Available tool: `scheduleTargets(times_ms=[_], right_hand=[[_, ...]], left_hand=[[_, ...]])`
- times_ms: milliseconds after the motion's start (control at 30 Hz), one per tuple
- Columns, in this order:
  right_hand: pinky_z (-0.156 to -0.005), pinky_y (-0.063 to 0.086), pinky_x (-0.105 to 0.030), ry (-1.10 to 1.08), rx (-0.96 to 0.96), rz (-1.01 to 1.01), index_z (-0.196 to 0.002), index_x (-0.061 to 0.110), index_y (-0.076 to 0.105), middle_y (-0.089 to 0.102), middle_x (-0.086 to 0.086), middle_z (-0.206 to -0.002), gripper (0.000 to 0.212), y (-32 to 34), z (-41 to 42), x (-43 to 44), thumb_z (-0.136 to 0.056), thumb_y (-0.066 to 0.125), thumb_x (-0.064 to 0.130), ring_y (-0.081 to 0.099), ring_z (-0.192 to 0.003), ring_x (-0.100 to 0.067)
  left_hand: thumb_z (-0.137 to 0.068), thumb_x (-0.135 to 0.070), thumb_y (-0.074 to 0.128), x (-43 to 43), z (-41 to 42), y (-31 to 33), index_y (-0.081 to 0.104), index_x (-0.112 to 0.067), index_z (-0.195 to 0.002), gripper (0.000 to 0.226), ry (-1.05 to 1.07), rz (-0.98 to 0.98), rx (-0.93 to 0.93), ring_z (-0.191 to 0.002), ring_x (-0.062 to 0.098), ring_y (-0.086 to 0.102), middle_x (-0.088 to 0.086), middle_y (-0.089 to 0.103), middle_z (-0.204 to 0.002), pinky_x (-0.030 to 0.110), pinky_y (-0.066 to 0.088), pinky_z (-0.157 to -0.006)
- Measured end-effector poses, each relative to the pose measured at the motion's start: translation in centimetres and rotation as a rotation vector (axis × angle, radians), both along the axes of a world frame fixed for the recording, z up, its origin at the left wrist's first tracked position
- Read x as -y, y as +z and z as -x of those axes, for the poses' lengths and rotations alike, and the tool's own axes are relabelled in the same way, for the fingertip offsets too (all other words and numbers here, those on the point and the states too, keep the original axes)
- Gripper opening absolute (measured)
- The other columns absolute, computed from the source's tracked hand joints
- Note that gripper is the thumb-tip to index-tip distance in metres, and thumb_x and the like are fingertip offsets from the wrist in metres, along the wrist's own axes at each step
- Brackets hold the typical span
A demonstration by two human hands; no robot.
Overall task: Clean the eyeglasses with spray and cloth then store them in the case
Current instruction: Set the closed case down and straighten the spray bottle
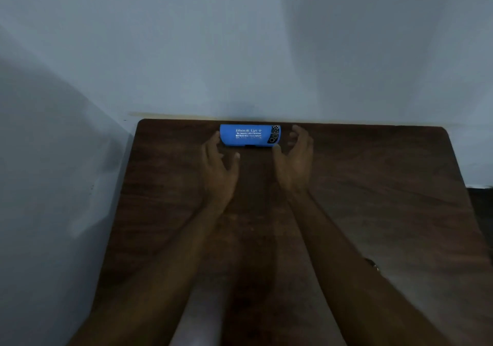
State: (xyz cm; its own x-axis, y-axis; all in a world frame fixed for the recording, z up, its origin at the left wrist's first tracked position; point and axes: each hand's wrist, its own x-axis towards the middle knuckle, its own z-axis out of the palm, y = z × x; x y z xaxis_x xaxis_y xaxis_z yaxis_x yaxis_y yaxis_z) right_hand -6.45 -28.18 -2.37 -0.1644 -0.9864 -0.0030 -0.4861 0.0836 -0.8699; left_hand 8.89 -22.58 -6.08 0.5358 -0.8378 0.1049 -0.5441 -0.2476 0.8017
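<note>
The blue case (pixel 249 135) lies closed at the far edge of the dark wooden bench (pixel 373 185), its long side along the wall and its white print facing up. Both hands are open and hold nothing. The left hand (pixel 218 159) has its spread fingers just beside the left end of the case, and I cannot tell if the fingertips touch it. The right hand (pixel 296 153) is cupped around the right end, with the thumb close to the near corner. No eyeglasses, spray or cloth are visible, so they are probably inside the case or outside the view. I judge the step in hand is to take the case at its two ends. To do this well, both hands should close on the ends at the same moment, because a push from one side only can slide the smooth case along the wall. It is better to bring it nearer first, and open it there.
</note>
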Motion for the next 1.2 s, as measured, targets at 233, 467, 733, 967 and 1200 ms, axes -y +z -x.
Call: scheduleTargets(times_ms=[233, 467, 733, 967, 1200], right_hand=[[-0.104, 0.052, -0.041, 0.11, -0.084, 0.094, -0.143, 0.008, 0.054, 0.056, -0.01, -0.134, 0.059, 4.1, 5.1, -6.0, -0.086, 0.071, 0.002, 0.058, -0.119, -0.023], [-0.1, 0.054, -0.046, 0.142, -0.196, 0.086, -0.138, 0.012, 0.058, 0.055, -0.006, -0.135, 0.051, 5.5, 12.6, -10.0, -0.089, 0.069, 0.004, 0.057, -0.12, -0.021], [-0.093, 0.057, -0.039, 0.056, -0.071, -0.025, -0.131, 0.016, 0.064, 0.061, 0.001, -0.127, 0.049, 5.1, 19.3, -13.6, -0.088, 0.06, -0.006, 0.061, -0.113, -0.013], [-0.094, 0.059, -0.036, -0.064, 0.139, -0.206, -0.127, 0.017, 0.067, 0.07, 0.0, -0.123, 0.042, 3.0, 22.2, -16.7, -0.087, 0.06, 0.022, 0.066, -0.11, -0.009], [-0.087, 0.054, -0.011, 0.069, 0.119, -0.354, -0.136, 0.014, 0.063, 0.064, 0.002, -0.132, 0.056, 0.6, 23.3, -18.2, -0.087, 0.065, -0.015, 0.063, -0.116, 0.001]], left_hand=[[-0.102, -0.05, 0.061, -7.8, 8.0, -2.0, 0.039, -0.022, -0.159, 0.068, -0.325, -0.157, 0.149, -0.145, 0.02, 0.042, 0.004, 0.045, -0.16, 0.037, 0.035, -0.119], [-0.101, -0.049, 0.061, -10.5, 11.3, -3.3, 0.043, -0.017, -0.158, 0.068, -0.409, -0.223, 0.317, -0.149, 0.024, 0.04, 0.005, 0.046, -0.162, 0.045, 0.035, -0.122], [-0.097, -0.048, 0.063, -10.7, 12.2, -3.6, 0.043, -0.019, -0.158, 0.07, -0.391, -0.252, 0.427, -0.149, 0.026, 0.041, 0.006, 0.046, -0.16, 0.05, 0.037, -0.118], [-0.1, -0.052, 0.054, -11.0, 12.2, -4.2, 0.043, -0.018, -0.157, 0.068, -0.408, -0.266, 0.455, -0.151, 0.028, 0.039, 0.006, 0.045, -0.161, 0.054, 0.035, -0.121], [-0.1, -0.056, 0.045, -10.9, 12.4, -4.4, 0.047, -0.016, -0.155, 0.069, -0.4, -0.249, 0.483, -0.15, 0.029, 0.04, 0.007, 0.046, -0.161, 0.054, 0.034, -0.121]])
